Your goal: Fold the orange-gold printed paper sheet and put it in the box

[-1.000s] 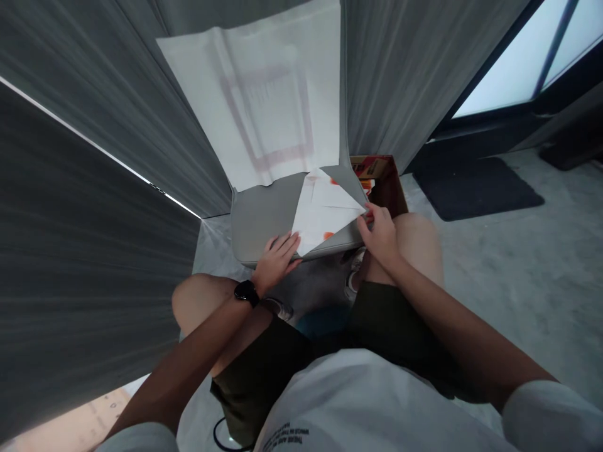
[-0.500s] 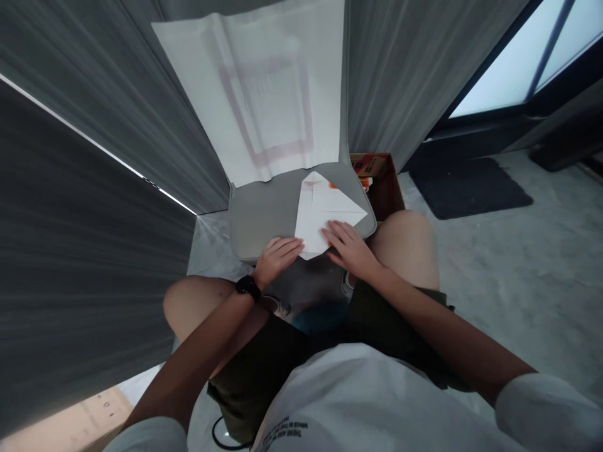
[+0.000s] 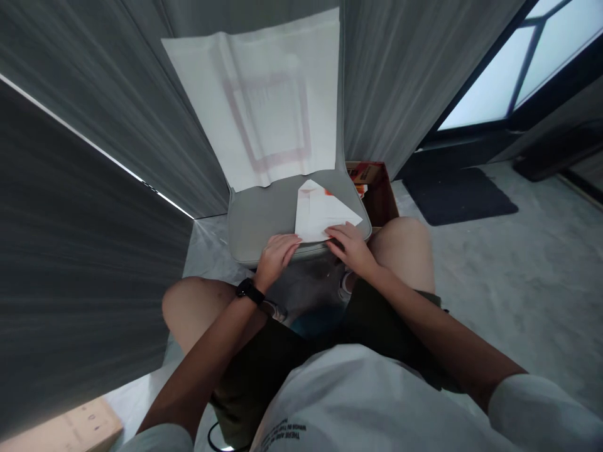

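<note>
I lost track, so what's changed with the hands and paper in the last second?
The right hand has let go of the right corner of the white paper and moved left and down, its fingers now on the lower edge. The paper has lost its lower point; its bottom edge looks straight. The left hand stays by the lower left corner. The paper stays on the grey seat cushion.

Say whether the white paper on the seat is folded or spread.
Folded: the white paper lies in creased, overlapping layers, forming a triangle.
</note>
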`<act>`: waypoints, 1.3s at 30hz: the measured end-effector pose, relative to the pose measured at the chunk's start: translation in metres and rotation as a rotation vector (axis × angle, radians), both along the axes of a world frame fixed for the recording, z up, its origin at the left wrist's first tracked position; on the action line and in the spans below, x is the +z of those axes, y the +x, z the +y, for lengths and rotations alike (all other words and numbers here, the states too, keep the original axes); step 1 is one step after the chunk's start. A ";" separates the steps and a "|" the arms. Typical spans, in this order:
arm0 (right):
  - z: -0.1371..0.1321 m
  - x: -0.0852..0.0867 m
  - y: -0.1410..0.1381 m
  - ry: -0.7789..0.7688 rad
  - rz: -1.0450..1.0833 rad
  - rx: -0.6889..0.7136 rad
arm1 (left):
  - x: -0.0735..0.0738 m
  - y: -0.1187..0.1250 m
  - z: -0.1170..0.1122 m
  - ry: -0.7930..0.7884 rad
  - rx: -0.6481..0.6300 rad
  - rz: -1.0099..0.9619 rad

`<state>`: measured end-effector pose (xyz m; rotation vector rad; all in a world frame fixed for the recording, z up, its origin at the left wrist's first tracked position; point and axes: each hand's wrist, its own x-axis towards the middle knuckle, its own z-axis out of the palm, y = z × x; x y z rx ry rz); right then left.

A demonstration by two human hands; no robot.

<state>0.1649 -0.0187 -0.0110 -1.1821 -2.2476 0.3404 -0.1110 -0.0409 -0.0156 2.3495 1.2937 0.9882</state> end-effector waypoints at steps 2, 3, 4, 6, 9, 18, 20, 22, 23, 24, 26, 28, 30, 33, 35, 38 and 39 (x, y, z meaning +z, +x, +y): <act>0.009 0.002 0.008 0.037 -0.003 -0.047 | 0.002 0.003 0.003 0.000 0.047 -0.048; 0.014 0.003 0.012 0.058 -0.017 -0.071 | 0.003 0.004 0.004 0.001 0.065 -0.071; 0.021 0.004 0.017 0.076 -0.039 -0.090 | 0.003 0.004 0.005 -0.002 0.080 -0.093; 0.036 0.004 0.027 0.090 -0.102 -0.105 | 0.003 0.003 0.006 -0.009 0.101 -0.133; 0.056 0.002 0.037 0.076 -0.200 -0.039 | 0.003 -0.001 0.003 0.015 0.076 -0.172; 0.053 0.003 0.037 0.161 -0.359 0.067 | -0.001 -0.020 -0.011 0.171 0.049 -0.156; 0.045 0.003 0.037 0.189 -0.356 0.046 | -0.002 -0.023 -0.012 0.187 0.105 -0.164; 0.036 0.002 0.036 0.215 -0.346 0.021 | -0.002 -0.026 -0.013 0.188 0.184 -0.173; 0.031 0.001 0.035 0.233 -0.338 0.009 | -0.003 -0.026 -0.013 0.179 0.233 -0.186; 0.027 0.000 0.034 0.252 -0.327 -0.002 | -0.003 -0.027 -0.012 0.161 0.287 -0.210; 0.018 -0.004 0.030 0.290 -0.301 -0.002 | -0.005 -0.026 -0.011 0.095 0.400 -0.306; 0.011 -0.010 0.026 0.327 -0.273 0.025 | -0.007 -0.025 -0.011 -0.023 0.490 -0.476; 0.003 -0.016 0.019 0.365 -0.243 0.056 | -0.009 -0.025 -0.014 -0.171 0.567 -0.712; -0.009 -0.025 0.006 0.396 -0.207 0.073 | -0.010 -0.027 -0.026 -0.398 0.699 -1.128; -0.017 -0.029 -0.002 0.382 -0.199 0.069 | -0.009 -0.030 -0.038 -0.562 0.763 -1.358; -0.026 -0.033 -0.012 0.357 -0.190 0.053 | -0.008 -0.034 -0.055 -0.749 0.763 -1.482; -0.028 -0.034 -0.014 0.354 -0.187 0.049 | -0.007 -0.035 -0.059 -0.766 0.749 -1.471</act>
